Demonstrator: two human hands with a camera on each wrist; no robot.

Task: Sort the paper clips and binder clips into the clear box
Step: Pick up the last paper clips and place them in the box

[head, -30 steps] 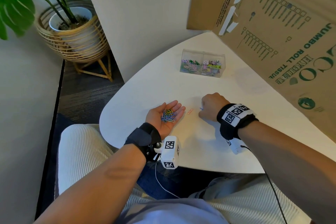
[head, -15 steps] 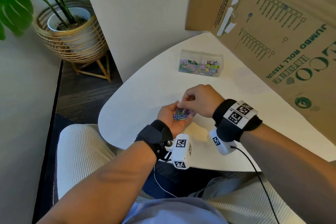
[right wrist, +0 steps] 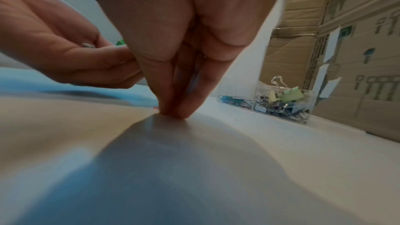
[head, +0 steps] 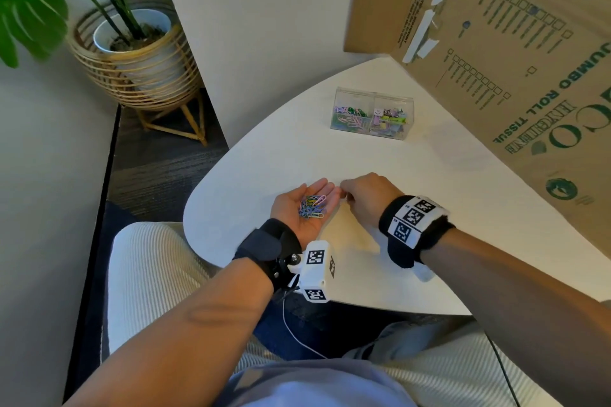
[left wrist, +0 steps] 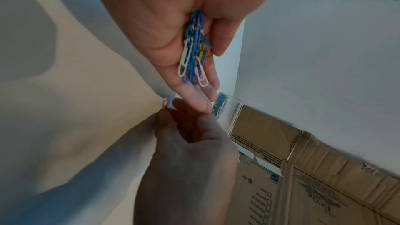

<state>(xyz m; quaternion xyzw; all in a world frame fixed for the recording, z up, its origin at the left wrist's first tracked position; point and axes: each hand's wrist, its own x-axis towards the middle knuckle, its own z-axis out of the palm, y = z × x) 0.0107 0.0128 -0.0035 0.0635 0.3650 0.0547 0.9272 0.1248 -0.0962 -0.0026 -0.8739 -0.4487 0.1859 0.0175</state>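
My left hand [head: 325,190] lies palm up on the white table [head: 264,158], fingers straight, cradling a pile of coloured paper clips [head: 312,206]; the pile [left wrist: 194,54] also fills the left wrist view. Just right of its fingertips my right hand [head: 345,192] is down on the table, fingertips [right wrist: 173,111] pinched together on a pink paper clip [left wrist: 165,103]. Only an end of that clip shows. The clear box [head: 372,112] stands farther back, with paper clips in its left compartment and binder clips [right wrist: 285,98] in the right.
A large cardboard box [head: 512,59] leans over the table's right and far side, close behind the clear box. A white wall panel [head: 264,26] borders the table's far left. A potted plant in a wicker stand [head: 132,53] stands on the floor at left.
My right hand has left the left palm, where it dropped a clip, and has come down to the table by the left fingertips. The left hand has flattened and moved slightly away.
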